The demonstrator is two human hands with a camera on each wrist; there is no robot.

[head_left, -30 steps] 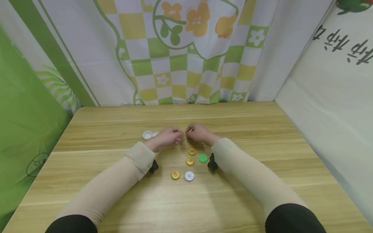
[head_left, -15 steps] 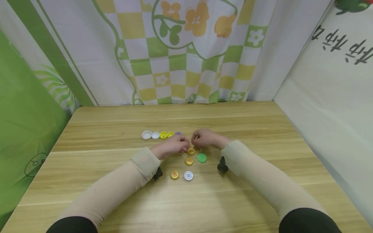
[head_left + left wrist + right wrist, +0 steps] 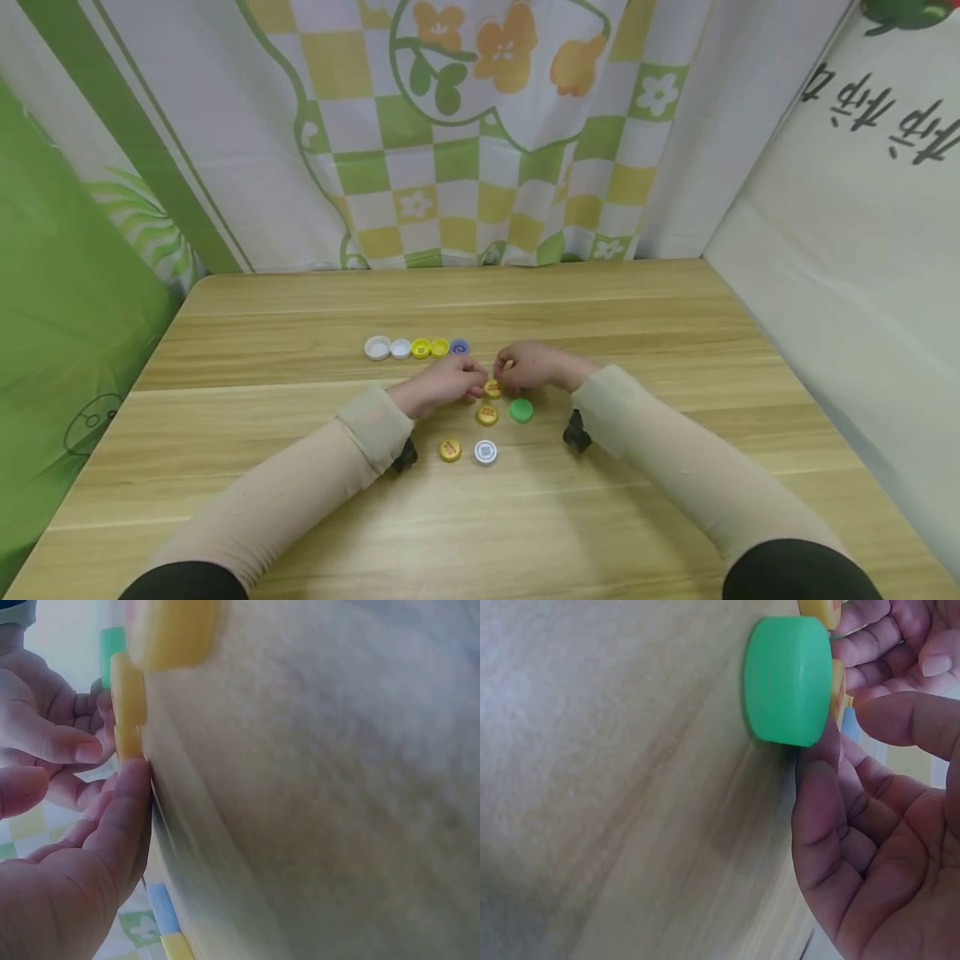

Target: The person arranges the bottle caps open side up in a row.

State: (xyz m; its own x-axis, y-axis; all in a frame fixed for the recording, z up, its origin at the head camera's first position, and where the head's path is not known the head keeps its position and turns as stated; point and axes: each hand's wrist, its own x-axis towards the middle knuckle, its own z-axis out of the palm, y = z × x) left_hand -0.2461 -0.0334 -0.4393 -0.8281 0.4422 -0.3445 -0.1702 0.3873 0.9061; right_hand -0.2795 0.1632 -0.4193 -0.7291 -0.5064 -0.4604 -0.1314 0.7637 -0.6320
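My left hand [image 3: 447,380] and right hand [image 3: 534,365] flank a yellow bottle cap with red print [image 3: 492,388]. In the left wrist view, the left fingertips are right at the edge of a yellow cap [image 3: 128,742], the thumb standing apart from them. The right hand's fingers lie low by the table beside a green cap [image 3: 789,681], its thumb also held away; nothing is gripped between thumb and fingers. Closer to the person are two more yellow caps [image 3: 487,414] and a white cap with a printed square [image 3: 486,452].
Beyond the left hand, a row of upturned caps runs across the wooden table [image 3: 300,467]: two white ones [image 3: 377,348], two yellow ones [image 3: 421,348] and a blue-purple one [image 3: 460,347]. A patterned curtain [image 3: 480,167] hangs behind the table.
Both hands have come nearer and to the right, away from the back row, which now shows its yellow and blue-purple caps. Over the last half second they have lowered around the yellow cap.
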